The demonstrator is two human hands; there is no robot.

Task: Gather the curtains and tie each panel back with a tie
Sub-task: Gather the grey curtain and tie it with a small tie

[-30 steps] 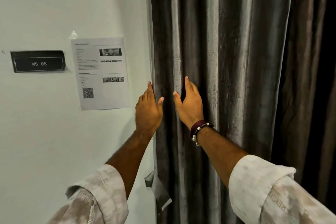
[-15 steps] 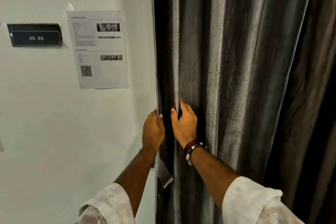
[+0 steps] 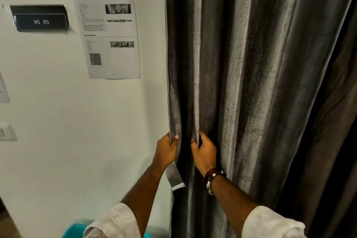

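Both hands have dropped down the curtain since a second ago, when they lay flat and open against it higher up; now they have closed on cloth, and the camera has tipped so the wall sign and notice sit lower in view than half a second ago. Left hand (image 3: 166, 149) pinches the curtain's (image 3: 241, 83) outer edge, thumb in front and fingers tucked behind the hem, at about seven o'clock from the middle of the view. Right hand (image 3: 205, 153), just beside it at six o'clock and wearing a bracelet (image 3: 213, 177) at the wrist, grips the next fold over, its fingertips hidden in the dark crease. A narrow gap of shadowed cloth lies between the two hands. Below the left hand a short grey strip with a white end (image 3: 174, 178) hangs along the curtain edge; it may be the tie, though I cannot tell for sure. Outward at nine to eleven o'clock, the white wall (image 3: 77, 131) carries a printed notice (image 3: 108, 33) and a dark sign (image 3: 41, 18) reading WS 05. The curtain hangs full and spread from twelve to four o'clock, its pleats loose. By my judgement the job has barely begun: only the first fold or two are taken up, the rest of this panel needs gathering, nothing is tied, and any other panel is untouched.
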